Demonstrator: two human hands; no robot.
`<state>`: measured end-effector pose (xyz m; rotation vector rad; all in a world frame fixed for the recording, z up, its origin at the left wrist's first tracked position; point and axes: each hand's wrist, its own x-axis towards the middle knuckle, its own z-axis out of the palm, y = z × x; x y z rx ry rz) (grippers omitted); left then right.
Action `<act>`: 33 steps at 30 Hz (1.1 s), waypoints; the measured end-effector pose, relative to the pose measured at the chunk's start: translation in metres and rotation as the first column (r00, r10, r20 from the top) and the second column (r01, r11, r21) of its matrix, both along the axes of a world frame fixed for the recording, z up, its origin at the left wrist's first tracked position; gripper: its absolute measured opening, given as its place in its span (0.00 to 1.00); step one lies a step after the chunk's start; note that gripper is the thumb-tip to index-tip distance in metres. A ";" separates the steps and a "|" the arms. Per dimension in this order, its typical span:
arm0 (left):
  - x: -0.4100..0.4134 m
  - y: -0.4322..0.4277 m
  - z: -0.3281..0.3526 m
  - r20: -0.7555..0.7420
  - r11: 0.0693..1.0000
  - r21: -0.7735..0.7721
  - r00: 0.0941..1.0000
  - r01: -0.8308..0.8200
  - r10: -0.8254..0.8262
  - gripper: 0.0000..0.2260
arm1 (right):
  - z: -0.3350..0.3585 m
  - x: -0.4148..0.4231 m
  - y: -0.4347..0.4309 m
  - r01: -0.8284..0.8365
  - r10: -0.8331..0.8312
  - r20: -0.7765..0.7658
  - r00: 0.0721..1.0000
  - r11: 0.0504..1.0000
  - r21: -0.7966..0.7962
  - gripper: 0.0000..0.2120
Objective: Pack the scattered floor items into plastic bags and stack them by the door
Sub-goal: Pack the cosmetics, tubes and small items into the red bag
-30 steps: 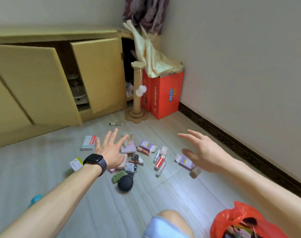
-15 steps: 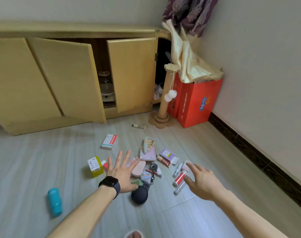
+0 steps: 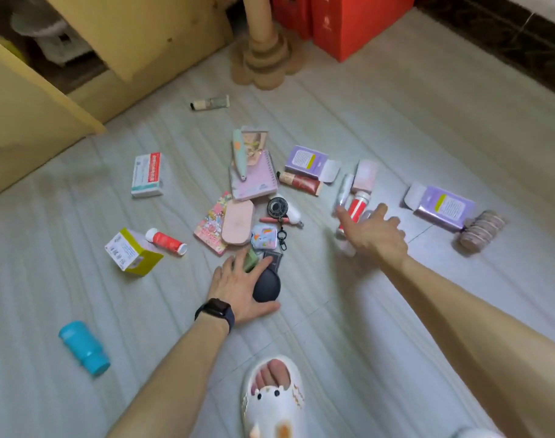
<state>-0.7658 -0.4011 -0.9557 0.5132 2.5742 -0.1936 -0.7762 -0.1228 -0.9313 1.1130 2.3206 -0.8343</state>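
— What's closest in?
— The left hand curls round the black round case on the floor, thumb beneath it. The right hand, fingers spread loose, reaches over the red tube; whether it touches, I can't tell.
— Which step?
— Gathering, I'd judge. Next: lift both, then find a bag, none in view. Beyond lies the purple box.

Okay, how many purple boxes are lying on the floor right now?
2. One purple box lies just right of the pink notebook; the other lies farther right, beside a stack of round discs. The left hand and right hand may hide more.
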 end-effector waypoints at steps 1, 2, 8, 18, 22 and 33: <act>0.000 -0.003 -0.004 0.012 1.000 0.013 1.000 0.001 -0.001 0.45 | -0.008 -0.005 -0.005 0.005 -0.005 -0.003 1.000 0.999 0.033 0.42; 0.001 -0.005 -0.006 0.025 1.000 0.027 1.000 -0.004 0.003 0.45 | -0.017 -0.008 -0.009 -0.012 0.013 -0.010 1.000 0.998 0.064 0.37; 0.003 0.003 -0.005 0.034 0.999 0.010 0.998 -0.048 0.047 0.42 | -0.040 0.018 -0.021 -0.312 0.316 0.021 0.948 0.918 0.243 0.22; 0.028 0.027 0.045 0.117 0.984 0.141 0.989 -0.111 0.094 0.29 | 0.025 0.119 0.026 -0.521 0.515 0.080 0.853 0.846 0.109 0.16; 0.038 0.051 0.100 0.067 0.963 0.270 0.997 0.012 -0.032 0.34 | 0.090 0.173 0.041 -0.483 0.483 0.004 0.876 0.875 0.043 0.10; 0.110 0.244 0.223 -0.056 0.747 0.491 0.872 0.449 -0.487 0.33 | 0.178 0.378 0.083 0.437 -0.653 -0.393 0.648 0.741 -0.511 0.06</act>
